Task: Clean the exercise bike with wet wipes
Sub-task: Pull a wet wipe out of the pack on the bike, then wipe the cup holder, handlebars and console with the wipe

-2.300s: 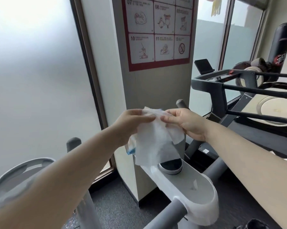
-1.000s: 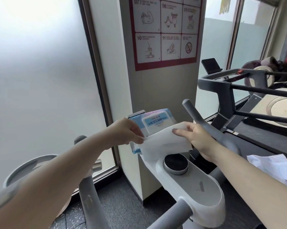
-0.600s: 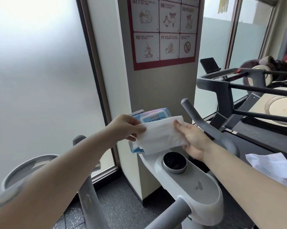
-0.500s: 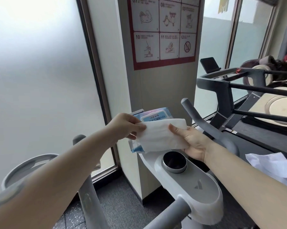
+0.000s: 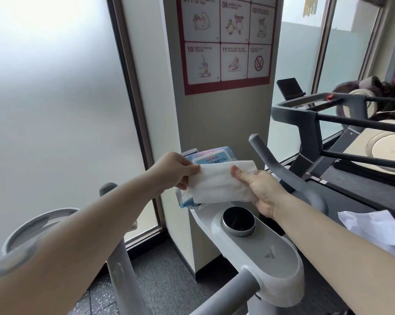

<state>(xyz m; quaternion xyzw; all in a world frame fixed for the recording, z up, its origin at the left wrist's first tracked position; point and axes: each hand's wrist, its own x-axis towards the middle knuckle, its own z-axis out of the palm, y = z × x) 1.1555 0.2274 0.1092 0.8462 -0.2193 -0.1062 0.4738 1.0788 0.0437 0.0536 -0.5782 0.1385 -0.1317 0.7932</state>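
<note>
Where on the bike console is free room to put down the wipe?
Bare patch: the console behind the round dial, around the logo. Crowded: its front end, where the wipes pack stands and the left hand and right hand hold the wipe.

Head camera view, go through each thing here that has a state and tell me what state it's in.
White wet wipe: folded flat, held at both ends above the console.
Left hand: pinches the wipe's left end.
Right hand: grips the wipe's right end, thumb on top.
Blue wet wipe pack: propped behind the wipe, lid flap down.
Round black bike display: dark.
</note>
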